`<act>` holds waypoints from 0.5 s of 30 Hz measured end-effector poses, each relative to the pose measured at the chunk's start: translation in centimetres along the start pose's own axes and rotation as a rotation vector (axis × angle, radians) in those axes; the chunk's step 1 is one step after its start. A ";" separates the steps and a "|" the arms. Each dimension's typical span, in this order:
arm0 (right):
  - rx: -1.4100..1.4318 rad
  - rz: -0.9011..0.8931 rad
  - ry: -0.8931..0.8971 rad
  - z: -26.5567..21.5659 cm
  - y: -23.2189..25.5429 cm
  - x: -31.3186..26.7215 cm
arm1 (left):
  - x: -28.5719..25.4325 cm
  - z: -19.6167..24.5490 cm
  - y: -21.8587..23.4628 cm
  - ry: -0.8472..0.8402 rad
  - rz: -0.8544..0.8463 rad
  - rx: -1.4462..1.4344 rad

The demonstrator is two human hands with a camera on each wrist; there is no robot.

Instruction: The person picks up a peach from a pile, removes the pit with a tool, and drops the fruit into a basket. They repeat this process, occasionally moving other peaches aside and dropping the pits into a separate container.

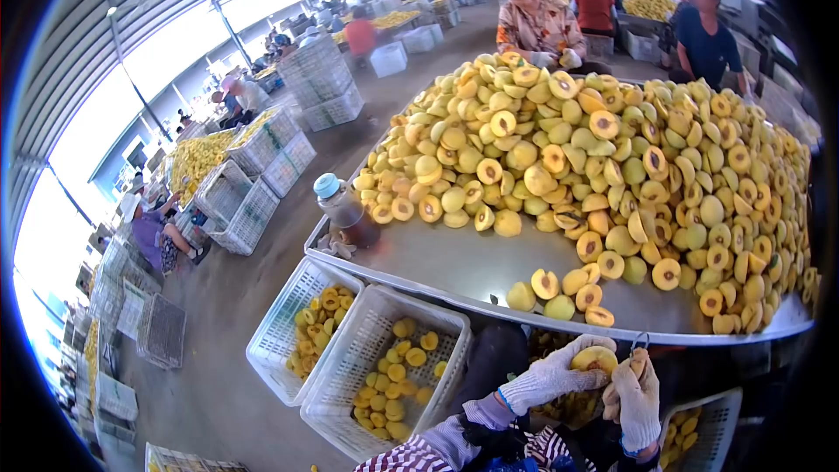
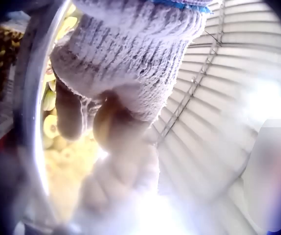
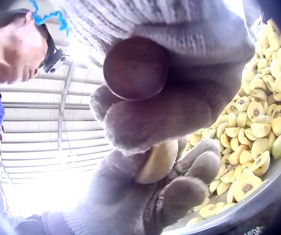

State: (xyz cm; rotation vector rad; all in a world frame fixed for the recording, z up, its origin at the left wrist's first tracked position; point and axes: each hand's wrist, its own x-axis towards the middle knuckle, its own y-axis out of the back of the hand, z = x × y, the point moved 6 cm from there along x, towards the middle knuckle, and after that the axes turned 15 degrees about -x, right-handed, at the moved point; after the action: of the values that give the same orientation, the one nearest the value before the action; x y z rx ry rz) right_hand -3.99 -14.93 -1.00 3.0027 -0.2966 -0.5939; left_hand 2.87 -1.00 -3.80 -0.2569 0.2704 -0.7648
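Both hands wear white knitted gloves and work close together at the table's front edge. My left hand (image 1: 551, 378) holds a yellow peach half (image 1: 594, 359), its cut face upward in the head view. My right hand (image 1: 635, 393) grips a pitting tool with a round handle, whose butt end (image 3: 135, 68) faces the right wrist camera. The tool's thin metal loop stands up above the right fingers in the head view, just beside the peach half. In the left wrist view the fingers are blurred by glare. Several loose peach halves (image 1: 544, 284) lie on the metal table (image 1: 437, 253) ahead of the hands.
A large heap of peach halves (image 1: 524, 149) covers most of the table. A bottle of dark liquid (image 1: 354, 225) stands at its left corner. White crates (image 1: 371, 297) with peach halves sit on the floor at left; another crate (image 1: 721, 428) is at right. A person (image 1: 537, 22) works opposite.
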 end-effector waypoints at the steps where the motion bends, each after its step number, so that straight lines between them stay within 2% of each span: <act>1: 0.004 0.006 0.009 0.2 0.0 -0.1 | -0.2 0.6 -0.3 0.048 -0.017 0.037; 3: 0.037 0.020 0.018 0.8 0.2 -0.1 | -0.5 1.3 -0.9 0.134 -0.043 0.117; 4: 0.029 0.026 0.039 1.1 0.4 -0.1 | -0.4 0.1 -0.9 0.081 -0.079 0.033; 7: 0.041 0.013 0.064 1.3 0.9 -0.4 | -0.1 -1.8 -1.4 0.118 -0.077 -0.269; 10: 0.050 0.003 0.035 0.7 1.0 -1.0 | 1.0 -3.7 -0.8 0.049 -0.075 -0.311; 13: 0.031 0.048 -0.003 0.2 0.9 -1.5 | 1.1 -3.7 0.1 0.086 0.125 -0.650; 15: 0.046 0.045 -0.022 0.3 0.7 -1.7 | 0.8 -3.4 0.6 0.141 0.198 -0.635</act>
State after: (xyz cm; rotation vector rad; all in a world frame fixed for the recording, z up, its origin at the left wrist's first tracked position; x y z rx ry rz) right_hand -5.74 -15.27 -0.63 3.0264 -0.3838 -0.6242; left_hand 2.67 -1.54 -7.27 -0.7649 0.6623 -0.4826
